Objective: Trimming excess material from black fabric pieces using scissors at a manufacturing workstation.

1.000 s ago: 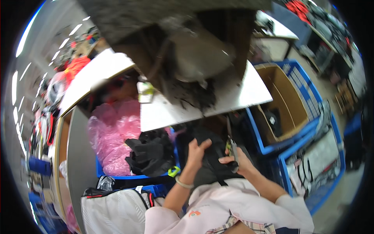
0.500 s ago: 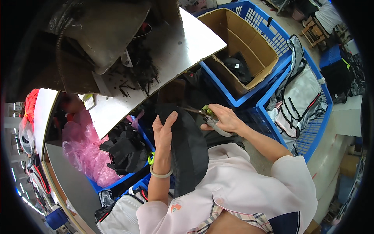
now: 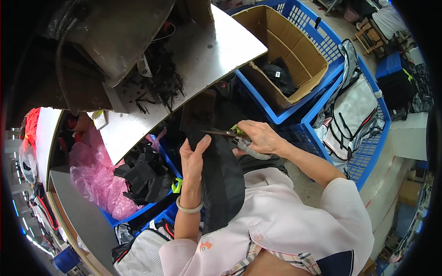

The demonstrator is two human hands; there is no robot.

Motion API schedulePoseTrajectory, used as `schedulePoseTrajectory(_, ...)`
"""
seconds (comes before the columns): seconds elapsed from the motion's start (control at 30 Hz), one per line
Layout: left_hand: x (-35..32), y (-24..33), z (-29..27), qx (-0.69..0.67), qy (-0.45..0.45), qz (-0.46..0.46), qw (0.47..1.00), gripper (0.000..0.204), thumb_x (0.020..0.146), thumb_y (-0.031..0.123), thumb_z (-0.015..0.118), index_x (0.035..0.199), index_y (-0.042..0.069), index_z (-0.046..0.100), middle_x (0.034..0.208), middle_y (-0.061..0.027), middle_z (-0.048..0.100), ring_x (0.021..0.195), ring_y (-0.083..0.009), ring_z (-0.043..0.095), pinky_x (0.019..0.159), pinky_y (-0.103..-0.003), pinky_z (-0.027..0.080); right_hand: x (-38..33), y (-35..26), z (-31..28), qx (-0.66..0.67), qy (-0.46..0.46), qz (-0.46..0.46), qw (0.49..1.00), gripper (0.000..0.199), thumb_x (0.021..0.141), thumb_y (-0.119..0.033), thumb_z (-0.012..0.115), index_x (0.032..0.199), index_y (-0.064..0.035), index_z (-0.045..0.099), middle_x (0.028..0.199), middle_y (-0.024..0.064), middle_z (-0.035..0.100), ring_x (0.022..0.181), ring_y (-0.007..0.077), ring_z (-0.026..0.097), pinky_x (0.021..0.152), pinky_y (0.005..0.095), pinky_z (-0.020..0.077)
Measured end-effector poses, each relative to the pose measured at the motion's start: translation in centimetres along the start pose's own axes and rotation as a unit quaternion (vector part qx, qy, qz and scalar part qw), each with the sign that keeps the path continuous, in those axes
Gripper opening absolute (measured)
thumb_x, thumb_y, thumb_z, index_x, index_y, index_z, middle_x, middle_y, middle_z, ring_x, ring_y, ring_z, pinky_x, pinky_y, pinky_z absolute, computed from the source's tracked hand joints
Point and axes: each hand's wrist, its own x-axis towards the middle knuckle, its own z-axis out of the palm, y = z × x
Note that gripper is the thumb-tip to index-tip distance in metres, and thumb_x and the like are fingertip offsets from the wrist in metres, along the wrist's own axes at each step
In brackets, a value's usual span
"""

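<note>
My left hand (image 3: 194,158) pinches the edge of a long black fabric piece (image 3: 222,181), thumb on top, and the cloth hangs down against my shirt. In my right hand (image 3: 260,136) is a pair of scissors (image 3: 220,132) with grey and yellow-green wrapped handles. Its blades point left and lie at the upper end of the fabric, just above my left thumb. Whether the blades are parted there is hard to make out against the dark cloth.
Ahead stands a white table (image 3: 235,43) with black scraps (image 3: 161,83). A cardboard box (image 3: 301,50) sits in a blue basket at far right, beside another blue basket (image 3: 368,156) holding white-and-black pieces. On the left are a pink plastic bag (image 3: 99,170) and black fabric pieces (image 3: 147,177).
The scissors have shifted slightly left, so their blades now reach over the fabric's upper end. My left hand keeps its hold on the cloth.
</note>
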Motion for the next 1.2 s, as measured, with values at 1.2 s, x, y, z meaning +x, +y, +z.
schedulePoseTrajectory(1.2, 2.2, 1.9, -0.9, 0.065, -0.054, -0.056, 0.995, 0.007, 0.084, 0.006, 0.064, 0.089, 0.002, 0.064, 0.080, -0.0017, 0.066, 0.068, -0.0083, 0.060, 0.063, -0.021, 0.049, 3.0, 0.9, 1.6, 0.105, -0.054, -0.009, 0.993, 0.046, 0.074, -0.034, 0.076, 0.063, 0.0001, 0.047, 0.050, 0.0165, 0.046, 0.046, 0.0317, 0.047, 0.045, 0.0347, 0.0381)
